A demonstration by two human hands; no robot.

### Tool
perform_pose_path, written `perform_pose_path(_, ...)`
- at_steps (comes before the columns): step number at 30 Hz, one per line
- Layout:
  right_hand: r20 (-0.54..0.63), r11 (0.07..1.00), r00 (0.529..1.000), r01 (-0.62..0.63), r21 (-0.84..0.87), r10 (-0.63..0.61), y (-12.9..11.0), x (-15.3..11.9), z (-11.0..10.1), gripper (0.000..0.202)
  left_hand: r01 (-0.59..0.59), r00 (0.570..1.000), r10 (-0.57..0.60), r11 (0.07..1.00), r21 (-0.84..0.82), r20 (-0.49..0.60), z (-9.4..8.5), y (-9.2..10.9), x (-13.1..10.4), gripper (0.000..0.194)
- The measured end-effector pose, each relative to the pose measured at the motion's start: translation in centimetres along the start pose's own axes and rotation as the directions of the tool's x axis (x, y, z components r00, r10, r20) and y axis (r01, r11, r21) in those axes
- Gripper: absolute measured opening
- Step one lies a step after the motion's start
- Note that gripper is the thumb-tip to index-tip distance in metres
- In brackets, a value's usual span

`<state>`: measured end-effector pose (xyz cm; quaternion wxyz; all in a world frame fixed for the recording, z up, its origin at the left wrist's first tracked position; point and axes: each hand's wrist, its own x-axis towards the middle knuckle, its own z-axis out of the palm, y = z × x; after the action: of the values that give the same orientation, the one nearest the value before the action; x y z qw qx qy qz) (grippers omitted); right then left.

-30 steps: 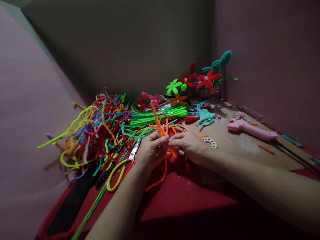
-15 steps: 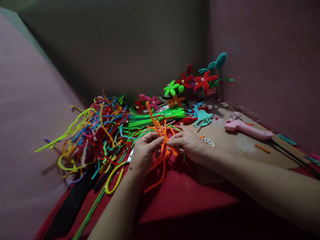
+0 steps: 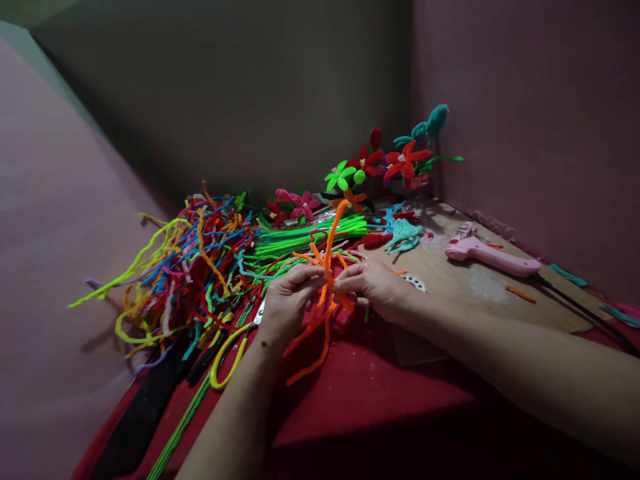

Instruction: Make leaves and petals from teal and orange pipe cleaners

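Note:
Between my two hands are several orange pipe cleaners (image 3: 330,250), crossing at the fingertips. One long end sticks up and others hang down toward the red cloth. My left hand (image 3: 293,300) pinches them from the left. From the right, my right hand (image 3: 373,288) has thumb and fingers closed on the same bunch near the crossing. Just behind the hands lies a bundle of green pipe cleaners (image 3: 310,237). Yellow-handled scissors (image 3: 216,373) rest beside my left wrist, their blades partly hidden by that hand.
A tangled heap of coloured pipe cleaners (image 3: 185,273) fills the left. Fuzzy flowers (image 3: 406,160) stand at the back. On the board (image 3: 450,300) at right lie a pink glue gun (image 3: 493,257) with a black cord and a teal fuzzy piece (image 3: 404,235). Red cloth (image 3: 360,400) covers the table.
The long orange end that leaned left now stands upright, tipping slightly right. Both hands keep their pinch close together. The whole view has shifted slightly.

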<state>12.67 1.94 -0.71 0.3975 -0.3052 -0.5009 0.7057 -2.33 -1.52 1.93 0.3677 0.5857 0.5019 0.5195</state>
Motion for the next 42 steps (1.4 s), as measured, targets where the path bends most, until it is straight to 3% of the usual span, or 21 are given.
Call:
perform_pose_path(3,-0.005,0.999,1.000,0.002,-0.048,-0.002,-0.1,-0.1,0.0,0.005,-0.169,0.986,0.169,0.980,0.108,0.017,-0.5,-0.6,0.1,0.012)
perform_pose_path(6,-0.008,0.993,1.000,-0.012,-0.115,0.011,-0.4,-0.3,0.1,0.005,-0.367,0.930,0.356,0.882,0.296,0.092,-1.1,-1.1,0.1,0.015)
perform_pose_path(10,0.020,0.981,0.999,-0.030,-0.194,0.035,-0.9,-0.7,0.1,0.011,-0.577,0.790,0.555,0.528,0.623,0.260,-1.7,-0.8,0.0,0.010)
perform_pose_path(13,0.052,0.968,0.998,-0.021,-0.251,0.035,-1.2,-0.7,0.1,0.012,-0.659,0.711,0.563,0.325,0.679,0.420,-1.9,0.1,-0.3,0.011)
perform_pose_path(16,0.064,0.928,0.998,0.014,-0.373,0.011,-1.4,-0.7,0.1,0.013,-0.690,0.704,0.476,0.283,0.667,0.527,-1.7,1.0,-0.7,0.013)
perform_pose_path(19,0.082,0.829,0.990,0.139,-0.542,-0.113,-1.3,-0.8,0.2,0.015,-0.630,0.772,0.404,0.387,0.673,0.490,-1.0,1.5,-1.4,0.019)
perform_pose_path(21,0.115,0.697,0.956,0.277,-0.662,-0.271,-1.0,-1.1,0.3,0.016,-0.491,0.871,0.326,0.580,0.650,0.367,-0.5,1.6,-1.7,0.019)
perform_pose_path(23,0.157,0.521,0.890,0.385,-0.762,-0.428,-0.5,-1.5,0.5,0.017,-0.247,0.965,0.160,0.811,0.530,0.206,-0.1,1.4,-1.9,0.019)
perform_pose_path(25,0.199,0.359,0.817,0.438,-0.824,-0.541,0.0,-1.9,0.8,0.016,0.022,0.994,-0.055,0.951,0.308,0.097,0.2,1.1,-1.7,0.020)
perform_pose_path(27,0.206,0.296,0.775,0.452,-0.841,-0.598,0.2,-2.0,0.9,0.015,0.205,0.974,-0.212,0.974,0.091,0.076,0.4,0.9,-1.4,0.021)
perform_pose_path(29,0.159,0.396,0.808,0.437,-0.807,-0.567,0.1,-1.9,1.0,0.015,0.267,0.962,-0.265,0.964,-0.012,0.065,0.4,0.7,-1.1,0.021)
perform_pose_path(32,0.054,0.695,0.933,0.302,-0.652,-0.355,-0.5,-1.4,0.9,0.016,0.258,0.965,-0.257,0.966,-0.024,0.051,0.2,0.8,-0.8,0.021)
perform_pose_path(34,0.012,0.822,0.974,0.198,-0.534,-0.227,-0.8,-1.1,0.7,0.019,0.270,0.960,-0.268,0.963,-0.013,0.084,-0.2,0.9,-0.8,0.021)
perform_pose_path(38,0.002,0.938,0.990,0.136,-0.319,-0.142,-1.0,-0.7,0.2,0.015,0.212,0.969,-0.212,0.977,0.014,0.126,-1.1,1.2,-0.8,0.017)
perform_pose_path(42,0.062,0.985,0.996,0.068,-0.158,-0.058,-1.2,-0.8,0.2,0.012,-0.066,0.988,0.059,0.997,0.047,0.142,-1.6,1.5,-0.7,0.007)
